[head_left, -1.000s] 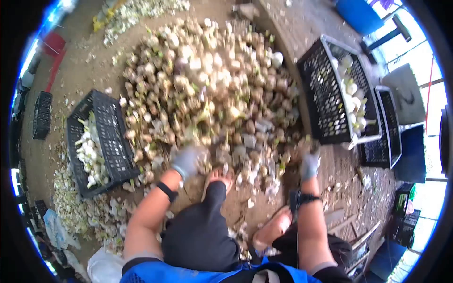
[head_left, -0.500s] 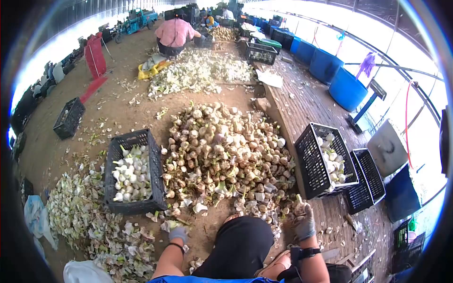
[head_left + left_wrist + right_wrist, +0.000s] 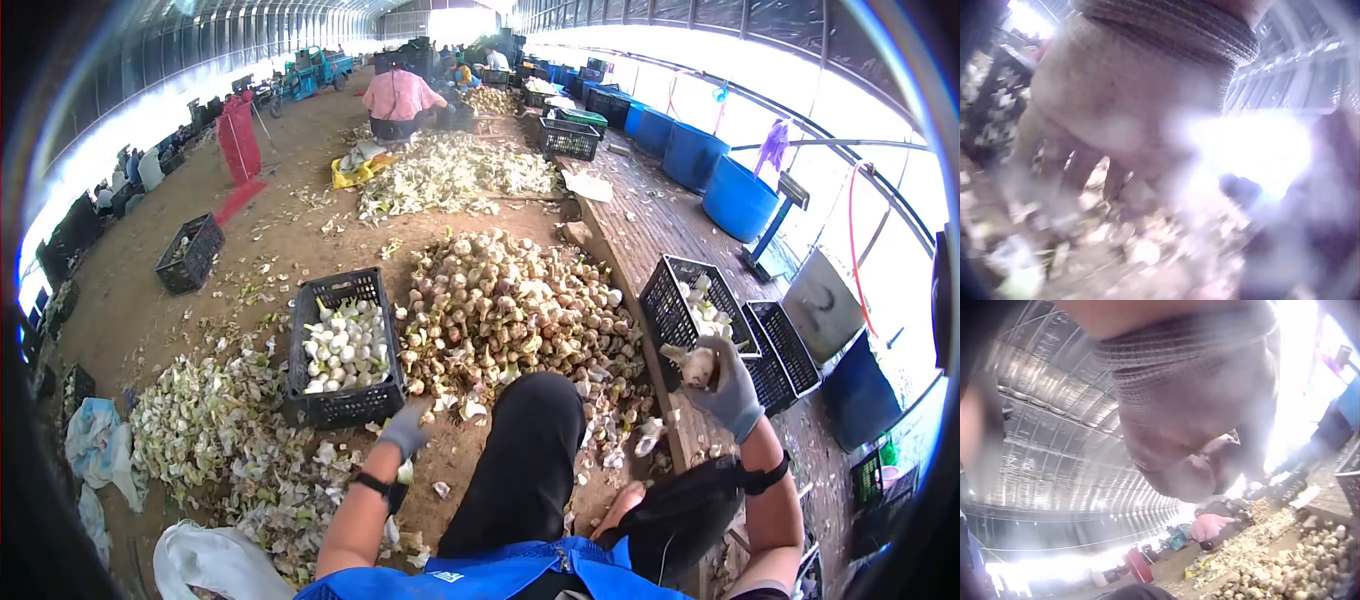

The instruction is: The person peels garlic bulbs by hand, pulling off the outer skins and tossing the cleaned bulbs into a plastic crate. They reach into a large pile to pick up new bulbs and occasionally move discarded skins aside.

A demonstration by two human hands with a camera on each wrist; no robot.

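Note:
My gloved right hand [image 3: 732,398] is raised over the plank edge, in front of the right black crate [image 3: 668,310]. Its fingers curl round a garlic bulb [image 3: 696,369], whose stem end points left. In the right wrist view, the right hand [image 3: 1191,425] covers most of the bulb. Low by the near corner of the left black crate [image 3: 345,408] is my gloved left hand [image 3: 405,432], blurred and holding nothing visible. The left wrist view shows this left hand [image 3: 1122,106] with fingers stretched downward. A pile of unpeeled garlic [image 3: 520,310] lies ahead, between the crates.
Peeled white garlic [image 3: 345,345] fills the left crate. Loose skins [image 3: 220,430] are heaped at left, beside a white sack [image 3: 215,565]. An empty crate [image 3: 782,345], blue barrels [image 3: 740,195] and a scale [image 3: 780,230] stand at right. Another person [image 3: 402,100] squats farther ahead.
My right hand has risen from the ground beside the pile, now with the garlic bulb. The left hand has moved from the pile's near edge toward the left crate's corner. The head view has tilted up.

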